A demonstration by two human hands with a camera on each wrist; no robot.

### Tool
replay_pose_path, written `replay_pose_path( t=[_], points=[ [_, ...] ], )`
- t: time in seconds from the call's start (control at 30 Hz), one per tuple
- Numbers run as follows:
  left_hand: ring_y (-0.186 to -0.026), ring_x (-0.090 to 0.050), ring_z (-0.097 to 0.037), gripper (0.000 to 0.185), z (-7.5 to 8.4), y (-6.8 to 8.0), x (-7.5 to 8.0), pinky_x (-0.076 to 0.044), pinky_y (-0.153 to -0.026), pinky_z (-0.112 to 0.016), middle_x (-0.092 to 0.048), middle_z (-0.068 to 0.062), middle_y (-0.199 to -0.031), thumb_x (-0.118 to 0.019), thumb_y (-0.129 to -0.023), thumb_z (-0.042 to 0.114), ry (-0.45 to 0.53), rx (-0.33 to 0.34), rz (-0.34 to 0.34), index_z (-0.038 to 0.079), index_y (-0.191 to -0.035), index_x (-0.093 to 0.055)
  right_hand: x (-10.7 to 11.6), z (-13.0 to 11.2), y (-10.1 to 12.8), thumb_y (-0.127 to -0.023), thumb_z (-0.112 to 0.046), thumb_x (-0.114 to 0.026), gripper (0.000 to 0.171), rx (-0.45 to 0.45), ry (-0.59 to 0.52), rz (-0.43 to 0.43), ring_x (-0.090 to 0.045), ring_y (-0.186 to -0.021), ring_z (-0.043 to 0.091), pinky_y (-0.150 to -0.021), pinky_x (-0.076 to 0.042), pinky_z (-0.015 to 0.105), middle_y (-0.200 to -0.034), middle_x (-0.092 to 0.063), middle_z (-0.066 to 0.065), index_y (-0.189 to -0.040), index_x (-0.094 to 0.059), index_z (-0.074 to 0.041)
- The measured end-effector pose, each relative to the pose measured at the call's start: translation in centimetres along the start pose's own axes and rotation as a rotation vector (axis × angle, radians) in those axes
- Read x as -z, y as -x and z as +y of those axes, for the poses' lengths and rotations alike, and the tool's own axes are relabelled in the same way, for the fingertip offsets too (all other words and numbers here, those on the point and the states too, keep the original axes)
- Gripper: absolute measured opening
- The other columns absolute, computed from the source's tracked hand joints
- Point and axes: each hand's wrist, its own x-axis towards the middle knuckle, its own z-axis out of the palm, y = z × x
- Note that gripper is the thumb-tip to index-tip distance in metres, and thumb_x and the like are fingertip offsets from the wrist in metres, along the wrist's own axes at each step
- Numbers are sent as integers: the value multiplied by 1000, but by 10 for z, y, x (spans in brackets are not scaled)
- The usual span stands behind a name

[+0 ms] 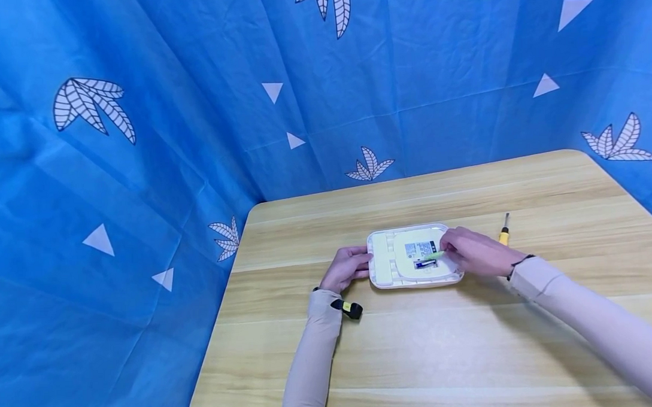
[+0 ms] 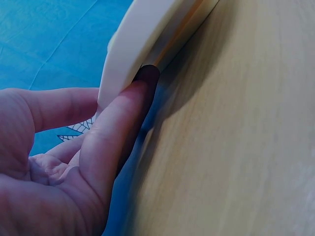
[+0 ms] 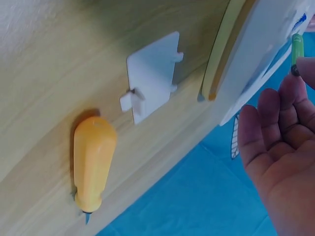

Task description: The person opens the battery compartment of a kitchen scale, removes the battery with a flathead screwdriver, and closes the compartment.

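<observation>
A white, flat device that looks like a kitchen scale (image 1: 383, 267) lies with its labelled underside up on the wooden table. My left hand (image 1: 345, 268) grips its left edge between thumb and fingers, as the left wrist view shows close up. A blue-and-white battery (image 1: 425, 264) sits in the opening on the underside. Just above that opening, my right hand (image 1: 470, 251) pinches a green battery (image 3: 297, 46) between thumb and fingertip. In the right wrist view, the other fingers of this hand are loosely bent.
A small white battery cover (image 3: 152, 76) with tabs lies on the table beside the device. Near it is a screwdriver (image 1: 504, 236) with a yellow handle. Behind the table (image 1: 417, 356) hangs a blue patterned curtain (image 1: 439, 62).
</observation>
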Motion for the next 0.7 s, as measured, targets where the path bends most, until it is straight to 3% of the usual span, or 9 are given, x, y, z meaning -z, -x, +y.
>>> replay_pose_path(
  t=[0.27,0.5,0.7],
  points=[
    [-81,-74,-11,45,1,1,-1,-66,-74,-22,-75,-22,-117,-65,-100,5,2,-11,-6,-10,-141,-55,14,7,2,-92,2,-68,10,-14,-21,23,-58,-87,14,-73,-55,33,-92,-66,3,-101,-68,-3],
    [-77,-74,-10,42,1,3,-1,-66,-71,-22,-77,-13,-102,-64,-100,2,12,-13,-13,-10,-139,-57,27,16,4,-95,-2,-66,8,-87,-17,23,-58,-86,15,-74,-55,34,-92,-66,3,-103,-69,-2],
    [-76,-74,-10,42,1,4,-2,-66,-71,-22,-77,-20,-110,-64,-99,2,7,-8,-7,-11,-139,-56,37,33,6,-98,-5,-62,6,-145,-3,25,-57,-85,17,-75,-54,36,-92,-65,4,-101,-68,-3]
  ],
)
